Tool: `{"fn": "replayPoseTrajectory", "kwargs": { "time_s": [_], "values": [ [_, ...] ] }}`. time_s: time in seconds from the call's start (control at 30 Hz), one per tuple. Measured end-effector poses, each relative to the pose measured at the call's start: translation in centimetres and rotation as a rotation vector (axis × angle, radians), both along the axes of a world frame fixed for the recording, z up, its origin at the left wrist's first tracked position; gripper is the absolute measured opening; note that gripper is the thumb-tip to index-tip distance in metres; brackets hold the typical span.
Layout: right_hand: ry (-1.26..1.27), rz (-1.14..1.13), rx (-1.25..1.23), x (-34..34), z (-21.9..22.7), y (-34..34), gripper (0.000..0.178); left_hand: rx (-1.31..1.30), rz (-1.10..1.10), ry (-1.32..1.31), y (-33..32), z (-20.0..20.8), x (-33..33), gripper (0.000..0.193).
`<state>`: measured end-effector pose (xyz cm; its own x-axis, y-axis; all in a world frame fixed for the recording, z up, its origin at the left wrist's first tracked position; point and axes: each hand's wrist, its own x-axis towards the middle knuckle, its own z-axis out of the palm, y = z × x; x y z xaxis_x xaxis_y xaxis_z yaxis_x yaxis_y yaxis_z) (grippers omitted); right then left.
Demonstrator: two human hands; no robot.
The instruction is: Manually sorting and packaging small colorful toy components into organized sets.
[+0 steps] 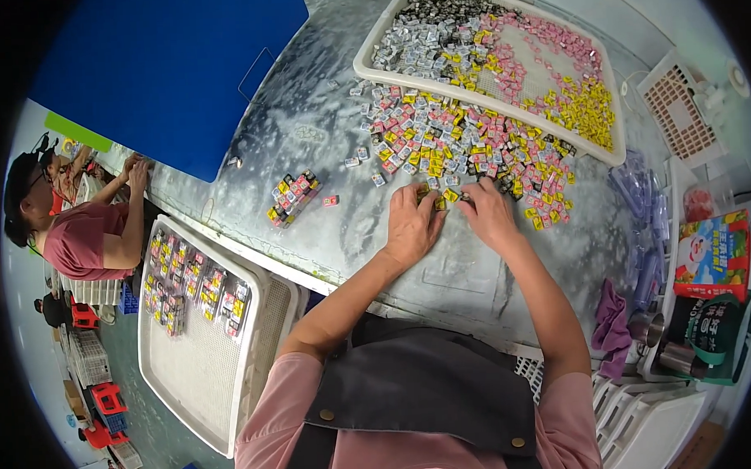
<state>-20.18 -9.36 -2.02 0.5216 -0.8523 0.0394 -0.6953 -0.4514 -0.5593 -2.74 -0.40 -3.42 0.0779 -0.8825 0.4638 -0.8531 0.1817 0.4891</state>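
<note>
A small yellow-and-black rectangular block (451, 195) lies between the bent fingers of the person's left hand (414, 226) and right hand (491, 216), beside a multicoloured block pile (426, 133); whether either grasps anything cannot be told.

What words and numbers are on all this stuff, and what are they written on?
I won't copy any print out, but here's where it is:
Bright red, yellow and blue box: big printed characters.
Dark bag below it: pale characters.
Little blocks on the table: tiny marks, too small to read.
</note>
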Motion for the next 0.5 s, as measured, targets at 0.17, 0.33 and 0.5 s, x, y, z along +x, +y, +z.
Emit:
{"fn": "replayPoseTrajectory", "kwargs": {
  "time_s": [0.17,0.33,0.5],
  "values": [
    [0.004,0.174,0.034,1.2,1.3,1.1,0.027,0.006,-0.033,-0.026,0.4,0.1,1.2,0.036],
    [0.052,0.123,0.013,1.2,1.3,0.1,0.027,0.025,-0.01,0.045,-0.6,1.3,2.0,0.032],
    [0.047,0.151,-0.091,2.1,1.3,-1.5,0.028,0.04,-0.068,-0.053,-2.9,0.7,1.9,0.028]
  ]
}}
